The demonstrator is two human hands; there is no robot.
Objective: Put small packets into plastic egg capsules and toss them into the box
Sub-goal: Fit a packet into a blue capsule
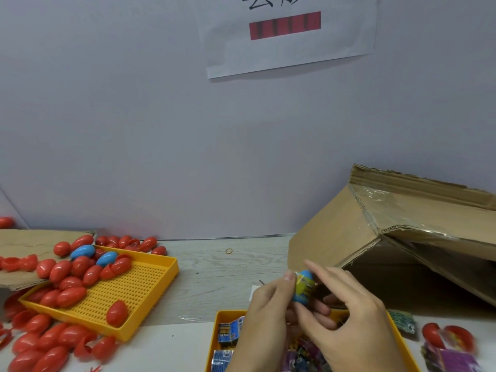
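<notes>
A blue egg capsule [304, 288] with a yellow packet [302, 284] at its opening was pinched in the grip of both the left hand [268, 310] and the right hand [346, 315]. It was held above a yellow tray of packets [221, 322] on the desk [214, 267], just beside the tilted cardboard box [375, 237]. Red egg capsules [71, 296] were heaped in a perforated yellow tray [150, 285] well to the left.

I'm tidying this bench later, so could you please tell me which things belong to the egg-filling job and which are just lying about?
Job:
- blue egg, held by both hands
- packet tray
- red eggs
- perforated tray
- cardboard box

Lying about:
- rubber band
- wall notice
- flat cardboard
</notes>
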